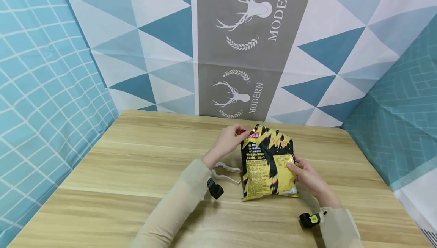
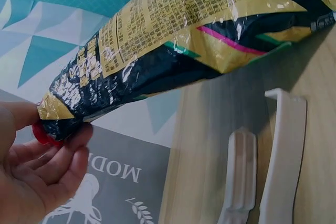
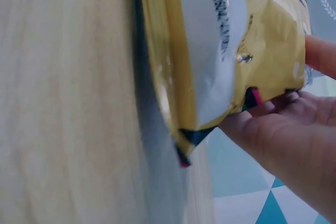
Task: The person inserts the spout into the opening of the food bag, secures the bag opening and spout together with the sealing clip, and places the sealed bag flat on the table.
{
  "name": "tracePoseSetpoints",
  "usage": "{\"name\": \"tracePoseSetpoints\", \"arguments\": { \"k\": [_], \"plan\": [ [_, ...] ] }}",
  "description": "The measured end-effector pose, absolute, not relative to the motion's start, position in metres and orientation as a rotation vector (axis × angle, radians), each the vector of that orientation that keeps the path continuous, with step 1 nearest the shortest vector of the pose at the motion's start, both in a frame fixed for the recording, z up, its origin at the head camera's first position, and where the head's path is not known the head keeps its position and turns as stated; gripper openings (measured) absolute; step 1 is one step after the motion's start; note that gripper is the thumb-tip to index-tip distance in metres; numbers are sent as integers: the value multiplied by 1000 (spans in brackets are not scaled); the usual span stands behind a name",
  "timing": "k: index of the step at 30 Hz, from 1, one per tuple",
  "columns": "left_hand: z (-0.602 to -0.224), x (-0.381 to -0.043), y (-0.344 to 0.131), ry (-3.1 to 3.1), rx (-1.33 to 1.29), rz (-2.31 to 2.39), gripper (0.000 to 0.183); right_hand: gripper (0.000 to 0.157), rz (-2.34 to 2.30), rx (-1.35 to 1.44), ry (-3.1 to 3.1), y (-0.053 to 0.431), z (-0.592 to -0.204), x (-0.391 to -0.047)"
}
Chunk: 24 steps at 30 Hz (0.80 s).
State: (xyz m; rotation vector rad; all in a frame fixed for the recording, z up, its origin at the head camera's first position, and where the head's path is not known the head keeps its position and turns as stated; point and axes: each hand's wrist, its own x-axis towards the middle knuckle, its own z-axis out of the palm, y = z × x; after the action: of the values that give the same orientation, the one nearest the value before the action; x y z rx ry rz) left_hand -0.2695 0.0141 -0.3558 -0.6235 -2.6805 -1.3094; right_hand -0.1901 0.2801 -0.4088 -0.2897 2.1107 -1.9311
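A black and yellow snack bag (image 1: 261,164) with printed text stands tilted on the table, its back panel facing me. My left hand (image 1: 229,140) pinches its upper left corner between thumb and fingers, beside a red patch. In the left wrist view that corner of the bag (image 2: 157,51) is bunched, and the left hand (image 2: 39,163) has its fingers curled there. On the bag's right edge, my right hand (image 1: 308,176) grips with the thumb in front; its other fingers are mostly hidden behind. Left of the bag lies a white bag clip (image 1: 223,174), its two arms spread apart.
The wooden table (image 1: 136,160) carries the bag and the clip. Behind its far edge hangs a patterned cloth wall (image 1: 164,43), with blue side walls at left and right. Each wrist wears a small black camera, such as the left one (image 1: 215,189).
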Motion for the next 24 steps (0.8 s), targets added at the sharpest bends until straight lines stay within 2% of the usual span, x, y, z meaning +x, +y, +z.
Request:
{"name": "tracePoseSetpoints", "arguments": {
  "k": [9,14,17,24],
  "plan": [
    [-358,-271,17,-2657,-642,-1380,27,57,-1834,-146,2232,274,-400,-197],
    [-357,-270,18,-2653,-649,-1400,29,72,-1690,-92,2435,270,-385,-202],
    [-357,-270,19,-2644,-662,-1413,29,78,-1615,-123,2586,267,-375,-207],
    [-357,-270,20,-2634,-686,-1418,25,76,-1505,-292,2776,255,-358,-225]
  ]
}}
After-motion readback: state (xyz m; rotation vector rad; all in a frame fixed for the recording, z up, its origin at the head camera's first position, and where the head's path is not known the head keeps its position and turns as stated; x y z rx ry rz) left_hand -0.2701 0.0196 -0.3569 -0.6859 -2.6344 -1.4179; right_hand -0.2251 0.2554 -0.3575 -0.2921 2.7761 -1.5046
